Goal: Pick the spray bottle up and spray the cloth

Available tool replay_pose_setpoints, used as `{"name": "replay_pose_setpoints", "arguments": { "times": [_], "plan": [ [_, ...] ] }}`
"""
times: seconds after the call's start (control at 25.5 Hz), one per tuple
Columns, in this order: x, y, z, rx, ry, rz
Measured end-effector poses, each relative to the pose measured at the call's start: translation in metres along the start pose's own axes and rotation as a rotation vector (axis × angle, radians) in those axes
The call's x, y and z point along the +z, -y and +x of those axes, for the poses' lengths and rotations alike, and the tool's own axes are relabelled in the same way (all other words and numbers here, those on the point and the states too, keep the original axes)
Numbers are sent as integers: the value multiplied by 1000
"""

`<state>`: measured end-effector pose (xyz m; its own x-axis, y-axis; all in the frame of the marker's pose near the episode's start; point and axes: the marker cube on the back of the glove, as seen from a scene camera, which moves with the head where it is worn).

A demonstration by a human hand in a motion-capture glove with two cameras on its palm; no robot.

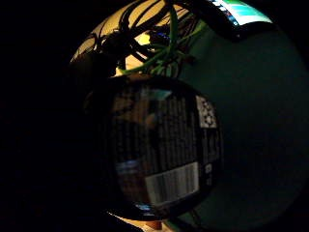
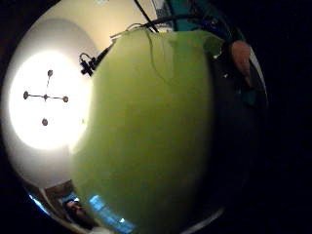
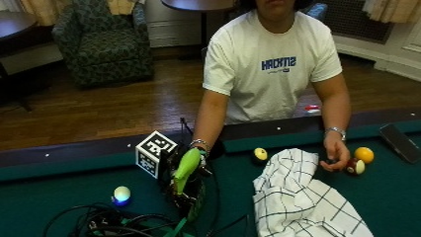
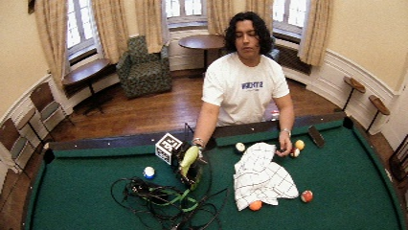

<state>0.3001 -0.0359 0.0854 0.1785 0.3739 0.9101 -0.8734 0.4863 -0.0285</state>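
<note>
Spray bottle (image 3: 186, 168), lime green on top with a dark labelled body, stands in the gloved right hand (image 3: 190, 190), whose fingers are curled round it just above the green counter (image 3: 59, 197). Its green top fills the thumb-side palm view and its barcode label the little-finger one. The bare left hand (image 3: 337, 157) rests on the felt with fingers curled at a dark ball (image 3: 356, 167), an orange ball (image 3: 363, 154) beside it. The white checked cloth (image 3: 299, 197) lies crumpled between the hands. Black and green cables (image 3: 118, 224) sprawl near the bottle.
</note>
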Motion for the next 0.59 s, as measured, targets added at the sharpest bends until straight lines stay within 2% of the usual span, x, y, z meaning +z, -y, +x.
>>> {"name": "replay_pose_setpoints", "arguments": {
  "times": [0.59],
  "plan": [
    [-17,-4,33,-245,-44,88]
  ]
}}
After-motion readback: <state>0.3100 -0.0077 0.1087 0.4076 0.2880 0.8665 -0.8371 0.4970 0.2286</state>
